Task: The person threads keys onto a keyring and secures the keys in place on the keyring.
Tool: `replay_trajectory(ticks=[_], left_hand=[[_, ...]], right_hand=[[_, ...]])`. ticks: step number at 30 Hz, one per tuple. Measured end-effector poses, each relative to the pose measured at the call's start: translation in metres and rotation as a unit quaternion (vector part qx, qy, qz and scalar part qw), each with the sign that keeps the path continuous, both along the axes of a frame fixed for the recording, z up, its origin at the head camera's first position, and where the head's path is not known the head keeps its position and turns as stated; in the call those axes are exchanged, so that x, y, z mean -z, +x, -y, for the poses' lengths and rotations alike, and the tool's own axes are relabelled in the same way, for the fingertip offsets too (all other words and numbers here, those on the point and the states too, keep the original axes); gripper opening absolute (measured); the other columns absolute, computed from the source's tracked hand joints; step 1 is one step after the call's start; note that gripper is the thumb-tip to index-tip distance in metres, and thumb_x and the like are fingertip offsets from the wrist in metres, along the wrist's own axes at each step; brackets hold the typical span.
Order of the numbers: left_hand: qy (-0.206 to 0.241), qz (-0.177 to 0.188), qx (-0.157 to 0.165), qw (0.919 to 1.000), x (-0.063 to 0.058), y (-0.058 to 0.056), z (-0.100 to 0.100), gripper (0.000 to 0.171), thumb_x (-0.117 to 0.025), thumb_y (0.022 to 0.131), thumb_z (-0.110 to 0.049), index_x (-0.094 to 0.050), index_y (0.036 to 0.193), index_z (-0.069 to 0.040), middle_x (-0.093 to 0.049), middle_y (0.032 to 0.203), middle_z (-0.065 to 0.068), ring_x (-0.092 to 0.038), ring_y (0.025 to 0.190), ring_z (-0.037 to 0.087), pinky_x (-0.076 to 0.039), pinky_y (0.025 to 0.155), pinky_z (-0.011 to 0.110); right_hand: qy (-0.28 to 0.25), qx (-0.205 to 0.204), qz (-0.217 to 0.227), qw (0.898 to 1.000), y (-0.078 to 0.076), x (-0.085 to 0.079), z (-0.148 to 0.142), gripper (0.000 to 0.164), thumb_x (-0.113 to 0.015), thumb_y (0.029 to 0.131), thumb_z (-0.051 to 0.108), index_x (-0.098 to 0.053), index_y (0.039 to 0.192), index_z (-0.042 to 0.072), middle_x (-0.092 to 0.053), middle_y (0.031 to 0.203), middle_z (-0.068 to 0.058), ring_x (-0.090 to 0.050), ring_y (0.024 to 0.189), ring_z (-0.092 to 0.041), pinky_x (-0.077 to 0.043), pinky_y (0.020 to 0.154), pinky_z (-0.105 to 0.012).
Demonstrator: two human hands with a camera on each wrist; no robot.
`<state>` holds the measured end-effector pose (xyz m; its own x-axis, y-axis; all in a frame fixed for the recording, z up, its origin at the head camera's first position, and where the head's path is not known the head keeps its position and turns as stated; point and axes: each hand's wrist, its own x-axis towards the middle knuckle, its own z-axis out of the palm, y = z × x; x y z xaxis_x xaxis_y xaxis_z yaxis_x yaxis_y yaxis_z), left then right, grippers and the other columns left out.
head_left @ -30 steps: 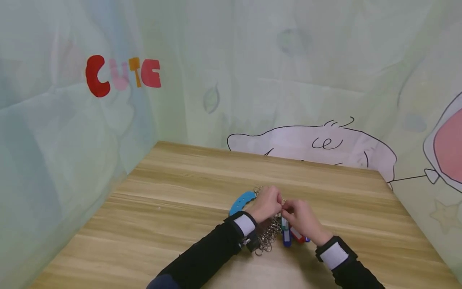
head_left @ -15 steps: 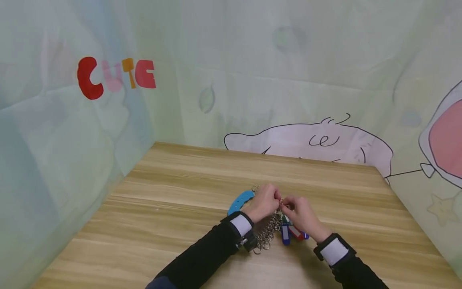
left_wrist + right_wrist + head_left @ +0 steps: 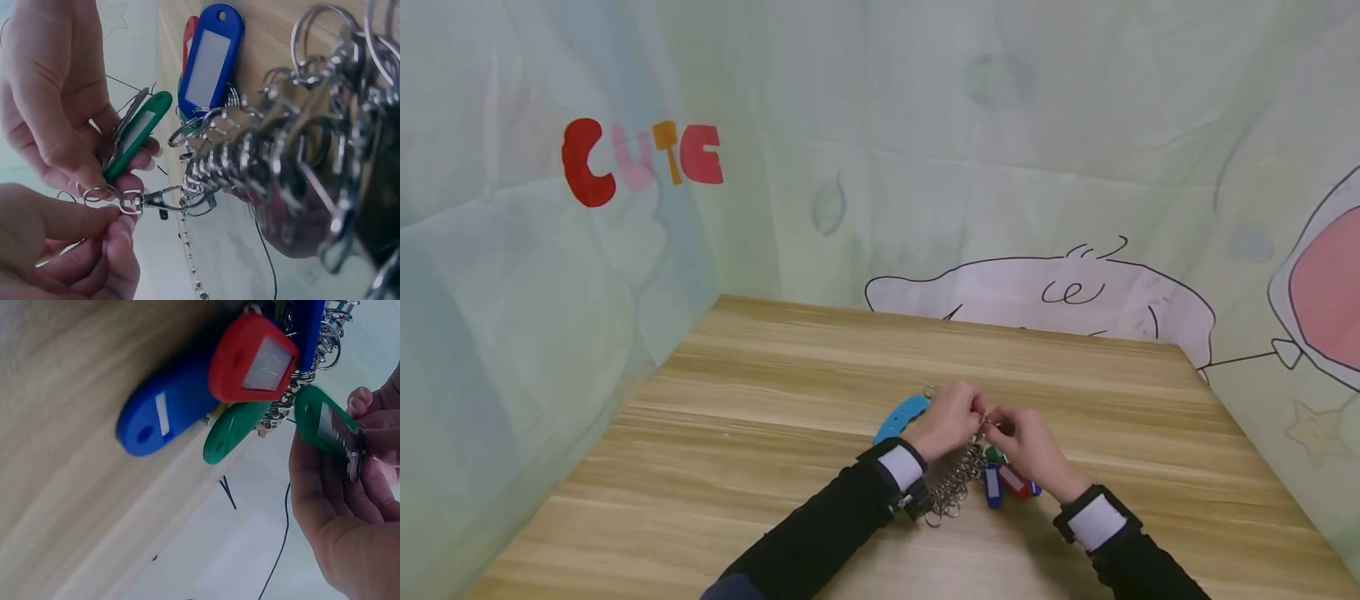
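In the left wrist view, my left hand [image 3: 69, 244] pinches a swivel clasp [image 3: 142, 200] at its ring end, the clasp reaching toward a row of metal rings and clasps [image 3: 250, 156]. My right hand [image 3: 56, 94] holds the split ring [image 3: 99, 197] beside it. From this ring a green key tag [image 3: 139, 134] and a flat metal key-like piece [image 3: 128, 122] extend along my right fingers. The head view has both hands close together over a blue curved holder [image 3: 901, 418], whose far part my left hand hides. In the right wrist view the green tag lies against my right fingers.
Several more key tags hang from the clasps near the wooden table [image 3: 775, 467], including a blue tag [image 3: 210, 62], a red tag [image 3: 250, 362] and a second green tag [image 3: 236, 432]. Printed cloth walls [image 3: 925, 167] stand behind and to the left.
Both hands stay close together at the same ring, with only slight finger movement. A green tag shows more clearly below my right hand now. The head view has shifted slightly.
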<state>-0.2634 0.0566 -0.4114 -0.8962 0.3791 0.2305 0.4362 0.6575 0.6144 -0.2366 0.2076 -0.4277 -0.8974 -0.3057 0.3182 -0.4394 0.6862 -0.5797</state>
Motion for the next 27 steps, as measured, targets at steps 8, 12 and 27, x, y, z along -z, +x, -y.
replay_trajectory(ticks=[8,12,27], left_hand=[[0.003,0.015,0.002,0.9999,0.0004,-0.0011,-0.0008,0.013,-0.063,0.077,0.005,-0.068,0.076,-0.008,-0.066,0.074,0.001,-0.054,0.064,0.007,-0.042,0.056,0.016],[0.003,0.013,0.000,0.9999,0.0002,-0.0013,-0.0013,0.013,-0.063,0.078,0.004,-0.067,0.075,-0.008,-0.065,0.073,0.000,-0.053,0.062,0.007,-0.041,0.055,0.016],[0.022,0.037,-0.008,0.9990,0.0012,-0.0038,-0.0008,0.012,-0.064,0.079,0.004,-0.068,0.078,-0.007,-0.063,0.073,0.001,-0.053,0.062,0.008,-0.041,0.054,0.017]], right_hand=[[-0.019,0.013,0.029,0.999,0.0015,-0.0013,-0.0023,0.004,-0.066,0.086,0.005,-0.067,0.088,0.002,-0.073,0.086,-0.011,-0.068,0.077,-0.016,-0.055,0.069,-0.026],[-0.039,0.025,0.041,0.998,0.0032,-0.0012,-0.0012,0.007,-0.066,0.085,0.002,-0.064,0.092,0.001,-0.073,0.088,-0.014,-0.070,0.081,-0.022,-0.057,0.073,-0.031],[-0.064,0.061,0.032,0.996,0.0035,0.0020,0.0013,0.007,-0.068,0.083,0.000,-0.062,0.085,0.004,-0.074,0.088,-0.014,-0.072,0.082,-0.025,-0.058,0.075,-0.035]])
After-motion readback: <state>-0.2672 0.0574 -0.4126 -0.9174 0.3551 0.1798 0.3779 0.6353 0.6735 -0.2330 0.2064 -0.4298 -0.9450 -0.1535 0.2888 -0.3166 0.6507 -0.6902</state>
